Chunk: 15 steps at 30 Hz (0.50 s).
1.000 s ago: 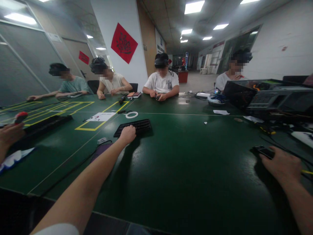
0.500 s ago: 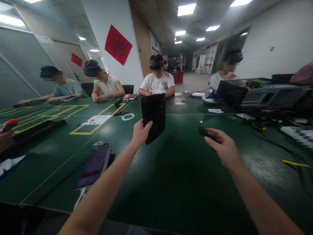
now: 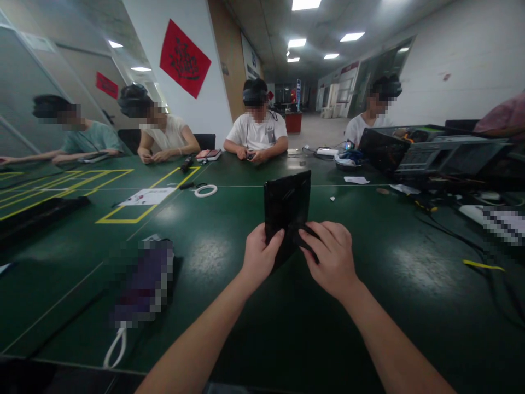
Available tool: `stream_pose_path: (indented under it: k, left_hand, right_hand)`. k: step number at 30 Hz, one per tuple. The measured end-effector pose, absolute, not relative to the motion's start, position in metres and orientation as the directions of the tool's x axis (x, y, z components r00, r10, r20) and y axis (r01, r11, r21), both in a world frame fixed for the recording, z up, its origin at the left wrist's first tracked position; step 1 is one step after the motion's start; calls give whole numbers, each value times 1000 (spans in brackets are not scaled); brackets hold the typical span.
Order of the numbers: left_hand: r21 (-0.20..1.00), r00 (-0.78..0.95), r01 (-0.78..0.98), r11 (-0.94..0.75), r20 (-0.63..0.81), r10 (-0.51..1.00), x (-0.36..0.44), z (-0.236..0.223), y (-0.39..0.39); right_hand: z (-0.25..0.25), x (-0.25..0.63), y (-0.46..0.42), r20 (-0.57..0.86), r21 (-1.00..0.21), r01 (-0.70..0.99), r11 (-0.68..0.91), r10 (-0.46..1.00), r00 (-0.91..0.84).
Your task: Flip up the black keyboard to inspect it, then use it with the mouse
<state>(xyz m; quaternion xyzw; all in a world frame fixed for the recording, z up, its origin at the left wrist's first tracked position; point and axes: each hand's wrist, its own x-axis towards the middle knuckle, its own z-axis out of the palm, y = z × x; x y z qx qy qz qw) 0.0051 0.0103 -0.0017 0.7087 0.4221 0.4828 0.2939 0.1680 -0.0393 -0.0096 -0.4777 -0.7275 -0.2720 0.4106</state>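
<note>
Upright above the table, a thin black rectangular panel (image 3: 287, 197) with a glossy face is gripped at its lower left by my left hand (image 3: 260, 254), thumb across the front. My right hand (image 3: 330, 254) is closed on a small dark elongated object (image 3: 308, 241), whose kind I cannot make out. That object meets or overlaps the panel's lower right part; whether it presses on the face is unclear. Behind the panel, my left fingers are hidden.
A purple-screened device (image 3: 145, 279) with a white strap lies left on the green table (image 3: 197, 306). Beyond are a white ring (image 3: 205, 191) and a paper sheet (image 3: 147, 196). An opened computer case (image 3: 435, 153) and cables stand at right. Several people sit around the table.
My right hand has come leftward with the dark object, up to the panel. The panel has shifted right and turned slightly. The whole view has swung a little.
</note>
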Motion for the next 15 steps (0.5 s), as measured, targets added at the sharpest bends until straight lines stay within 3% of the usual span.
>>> stream_pose_path:
  k: [8,15]
  left_hand:
    - [437,298,615,-656,641,707,6,9,-2]
    - [293,348,695,-657,662,664,12,11,-7]
  right_hand:
    - [-18,157,-44,896,34,934,354,404,-185]
    - [-22,153,-40,892,53,944,324,409,-190]
